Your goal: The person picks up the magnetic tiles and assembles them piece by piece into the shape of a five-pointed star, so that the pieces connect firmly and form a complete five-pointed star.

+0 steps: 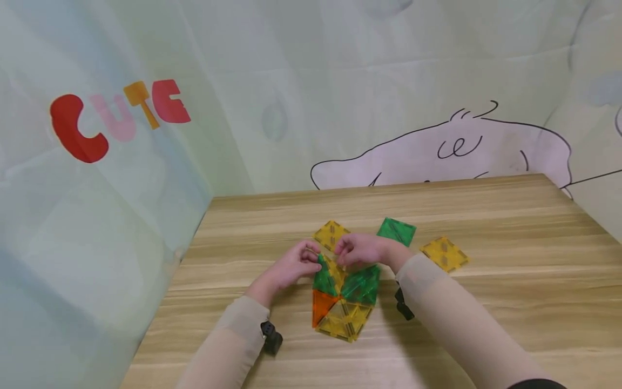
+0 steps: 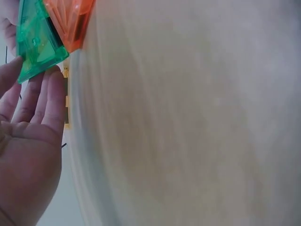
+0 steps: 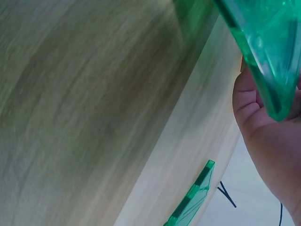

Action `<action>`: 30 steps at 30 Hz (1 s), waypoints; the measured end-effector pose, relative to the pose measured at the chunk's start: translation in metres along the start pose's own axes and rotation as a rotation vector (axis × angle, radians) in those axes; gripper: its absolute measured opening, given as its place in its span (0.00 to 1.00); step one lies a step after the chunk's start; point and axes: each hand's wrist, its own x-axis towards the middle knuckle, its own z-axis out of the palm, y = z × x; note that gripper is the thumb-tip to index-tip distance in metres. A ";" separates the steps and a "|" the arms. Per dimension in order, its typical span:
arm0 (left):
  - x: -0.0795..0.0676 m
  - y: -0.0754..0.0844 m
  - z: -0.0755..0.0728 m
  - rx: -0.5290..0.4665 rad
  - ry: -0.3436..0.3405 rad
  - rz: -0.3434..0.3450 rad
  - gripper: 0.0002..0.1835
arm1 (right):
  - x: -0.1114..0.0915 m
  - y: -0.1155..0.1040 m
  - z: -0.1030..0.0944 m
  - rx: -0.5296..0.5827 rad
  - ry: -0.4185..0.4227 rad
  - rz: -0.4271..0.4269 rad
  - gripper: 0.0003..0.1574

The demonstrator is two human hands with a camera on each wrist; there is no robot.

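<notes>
Translucent magnetic tiles form a faceted cluster in the middle of the table. My left hand [image 1: 293, 265] pinches the upper corner of a green triangular tile [image 1: 323, 280] on the cluster's left side; the left wrist view shows the thumb at its edge. From the other side my right hand [image 1: 366, 249], fingers curled, pinches the top of a yellow triangular tile [image 1: 335, 274] beside it. An orange tile [image 1: 323, 308] sits below the green one. Green tiles [image 1: 362, 287] make up the right side, yellow ones [image 1: 340, 323] the near side. The right wrist view has green tile partly covering the right fingers.
Beyond the hands, a yellow tile pair [image 1: 330, 233] and a green tile pair [image 1: 397, 231] lie on the wooden table [image 1: 510, 302]. Another yellow pair [image 1: 444, 254] lies to the right. A printed curtain [image 1: 272, 97] hangs behind the table and along its left.
</notes>
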 end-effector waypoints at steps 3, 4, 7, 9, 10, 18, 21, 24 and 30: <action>0.000 0.002 -0.001 0.016 0.000 -0.012 0.18 | -0.001 0.000 -0.002 0.007 -0.003 -0.002 0.17; 0.001 0.002 -0.002 0.027 0.002 -0.011 0.18 | -0.002 0.000 -0.003 0.001 -0.001 -0.004 0.18; 0.004 0.001 -0.003 0.054 0.012 -0.027 0.19 | -0.004 0.000 -0.006 -0.029 0.014 -0.014 0.18; 0.006 0.003 -0.004 0.067 0.026 -0.034 0.19 | -0.005 0.002 -0.008 -0.045 0.037 -0.024 0.18; 0.007 0.004 -0.004 0.063 0.029 -0.037 0.20 | -0.006 0.002 -0.009 -0.051 0.049 -0.027 0.18; 0.015 0.017 -0.008 0.055 0.025 -0.024 0.22 | -0.013 0.003 -0.015 -0.079 0.134 -0.044 0.24; 0.017 0.019 -0.009 0.069 0.024 -0.019 0.22 | -0.014 0.005 -0.017 -0.091 0.153 -0.051 0.25; 0.021 0.019 -0.009 0.075 0.034 -0.024 0.23 | -0.013 0.007 -0.019 -0.128 0.183 -0.062 0.24; 0.027 0.019 -0.010 0.108 0.084 -0.035 0.23 | -0.011 0.012 -0.020 -0.175 0.236 -0.083 0.27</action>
